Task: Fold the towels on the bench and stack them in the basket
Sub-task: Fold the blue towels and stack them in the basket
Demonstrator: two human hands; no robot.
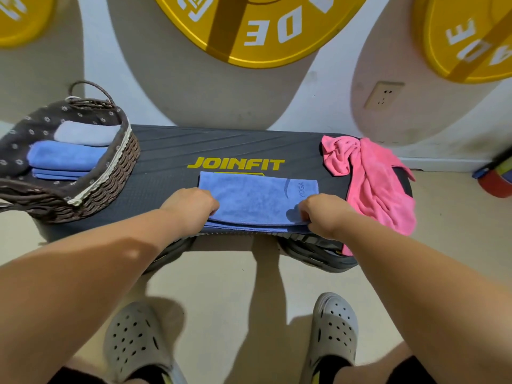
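Left hand (191, 206) is curled shut on the near-left edge of the blue towel (257, 199); right hand (324, 214) pinches the near-right corner the same way, fingers tucked into the layers. Both grip cloth, neither is free.

The towel lies flat in the middle of the worktop (171, 151), already folded at least once, w/ stacked edges showing along the near side. Its long axis runs left-right, across the person, so each hand sits at one end of the near edge. Next fold prob. goes either away from the body or end to end; can't tell which from here.

The relation that matters: the basket (116, 173) sits at the left end of the worktop, so the finished towel has to travel leftward, and the left hand is the nearer one. Basket already holds folded towels, blue ones w/ a paler one behind them, so there's a stack to land on. Nothing stands btwn towel and basket, just bare worktop.

To the right, a pink towel (379, 189) lies crumpled, part hanging over the end, just beside the blue one. Not in the way, and apparently next in line.
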